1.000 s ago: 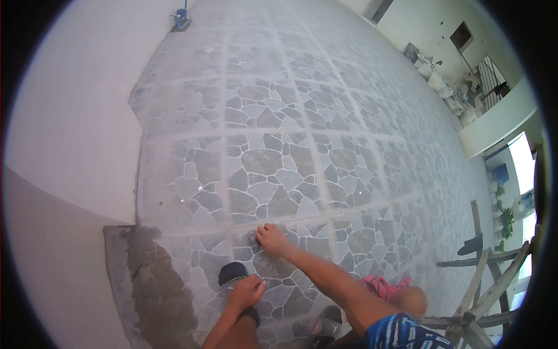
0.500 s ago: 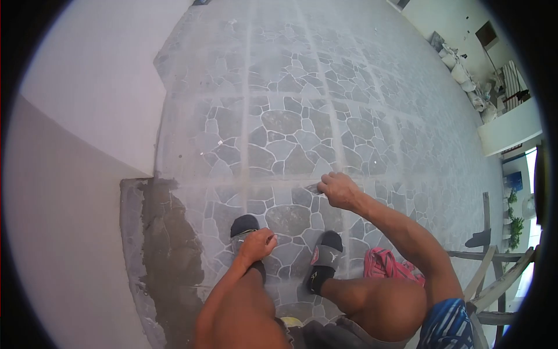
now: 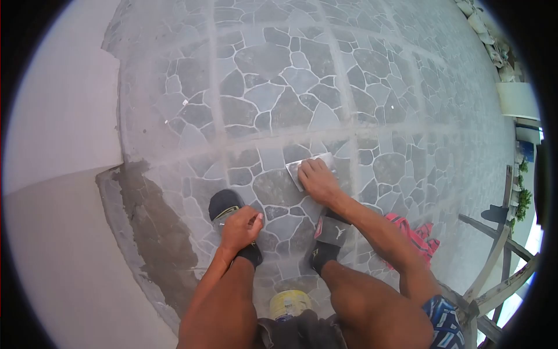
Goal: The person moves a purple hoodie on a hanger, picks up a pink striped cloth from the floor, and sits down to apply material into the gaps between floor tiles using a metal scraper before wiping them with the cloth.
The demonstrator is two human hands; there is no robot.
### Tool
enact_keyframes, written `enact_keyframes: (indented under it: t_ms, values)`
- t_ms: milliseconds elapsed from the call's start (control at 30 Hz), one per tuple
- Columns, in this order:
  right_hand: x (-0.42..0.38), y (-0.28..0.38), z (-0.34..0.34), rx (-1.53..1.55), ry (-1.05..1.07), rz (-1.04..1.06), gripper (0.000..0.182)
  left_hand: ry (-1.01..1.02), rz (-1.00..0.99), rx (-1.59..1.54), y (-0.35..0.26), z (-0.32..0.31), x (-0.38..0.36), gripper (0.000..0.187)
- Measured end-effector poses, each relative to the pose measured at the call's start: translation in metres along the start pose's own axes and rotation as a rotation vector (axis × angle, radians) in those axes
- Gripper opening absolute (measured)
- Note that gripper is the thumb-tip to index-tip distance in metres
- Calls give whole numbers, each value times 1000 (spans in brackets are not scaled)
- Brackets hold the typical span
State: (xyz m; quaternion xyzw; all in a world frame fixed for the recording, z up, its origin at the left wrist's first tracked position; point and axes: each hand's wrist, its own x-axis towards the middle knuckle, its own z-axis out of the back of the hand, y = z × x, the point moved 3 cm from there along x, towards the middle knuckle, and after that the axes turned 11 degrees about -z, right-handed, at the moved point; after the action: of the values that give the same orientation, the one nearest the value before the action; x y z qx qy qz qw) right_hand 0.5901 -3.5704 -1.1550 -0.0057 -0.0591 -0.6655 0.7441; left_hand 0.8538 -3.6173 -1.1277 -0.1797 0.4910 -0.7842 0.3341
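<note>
My right hand [image 3: 318, 181] is closed on a flat, shiny metal trowel [image 3: 294, 168]. Its blade lies on or just above the stone-patterned floor [image 3: 282, 189], ahead of my right foot; the grip is hidden under my fingers. My left hand [image 3: 241, 227] hangs over my left sandal [image 3: 223, 205] with its fingers curled in. Whether anything small is inside that hand cannot be seen. Pale lines run between the grey stone shapes, and whitish dust covers much of the surface.
A yellow bucket [image 3: 290, 303] is between my legs. A pink striped cloth [image 3: 415, 235] lies right of my right foot. Wooden trestle legs [image 3: 491, 270] stand farther right. Along the left runs a pale wall [image 3: 55, 227], with a dark damp strip [image 3: 152, 232] beside it.
My right hand has moved slightly down and left, and the trowel's face now shows broadly instead of edge-on. The view has tilted downward, bringing the yellow bucket more into sight.
</note>
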Motion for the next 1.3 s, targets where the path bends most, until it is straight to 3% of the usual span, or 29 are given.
enact_keyframes:
  t_ms: [233, 333, 533, 733, 833, 1000, 1200, 1300]
  values:
    - [59, -24, -9, 70, 95, -160, 17, 31, -15, 30, 0, 0, 2, 8]
    - [35, -9, 0, 51, 57, -14, 16, 42, 14, 21, 2, 2, 6, 8]
    - [78, -9, -10, 97, 108, -124, 16, 50, 14, 38, 6, -2, -1, 8]
    - [58, 21, -12, 72, 59, -39, 12, 44, -3, 40, 2, -1, -1, 8]
    - [96, 15, -14, 93, 75, -115, 14, 55, -20, 68, 2, -1, 2, 8]
    - [61, 34, -22, 41, 2, -11, 10, 65, -33, 35, 3, 0, 6, 8]
    - [100, 30, -17, 72, 59, -94, 14, 61, -25, 72, 0, 0, 6, 8]
    - [71, 47, -20, 58, 19, -46, 10, 88, -10, 59, 1, 0, 7, 7]
